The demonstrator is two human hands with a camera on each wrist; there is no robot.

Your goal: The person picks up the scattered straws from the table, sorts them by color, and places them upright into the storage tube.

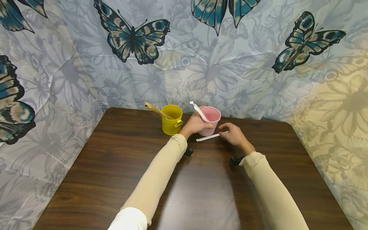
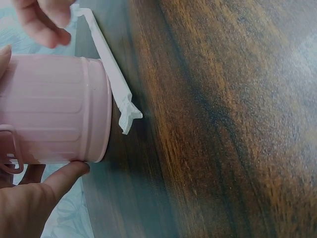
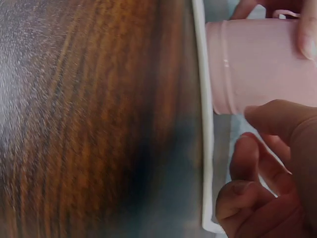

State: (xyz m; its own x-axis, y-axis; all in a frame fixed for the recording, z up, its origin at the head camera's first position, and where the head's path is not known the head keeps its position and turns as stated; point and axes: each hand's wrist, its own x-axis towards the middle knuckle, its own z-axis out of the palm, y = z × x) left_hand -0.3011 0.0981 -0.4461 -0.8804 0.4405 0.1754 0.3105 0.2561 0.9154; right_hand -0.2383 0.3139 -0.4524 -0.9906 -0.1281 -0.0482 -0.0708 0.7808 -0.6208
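Note:
My left hand (image 1: pixel 194 124) grips a small pink bucket (image 1: pixel 212 114) from its left side, with the thumb across the front. A white paper-wrapped stick (image 1: pixel 199 110) leans out of that bucket over the hand. On the table just in front of the bucket lies a second white wrapped stick (image 1: pixel 207 137), long and thin like a straw in its sleeve. My right hand (image 1: pixel 233 136) is at the right end of this stick, fingers loosely bent. In the right wrist view a gap shows between thumb (image 3: pixel 272 116) and fingers, with nothing held there.
Left of the pink bucket stands a yellow bucket (image 1: pixel 170 127), with brown wrapped sticks (image 1: pixel 156 110) leaning out to its left. Both buckets are near the far edge of the dark wooden table (image 1: pixel 120 159). A butterfly-printed cloth (image 1: pixel 212 70) hangs behind.

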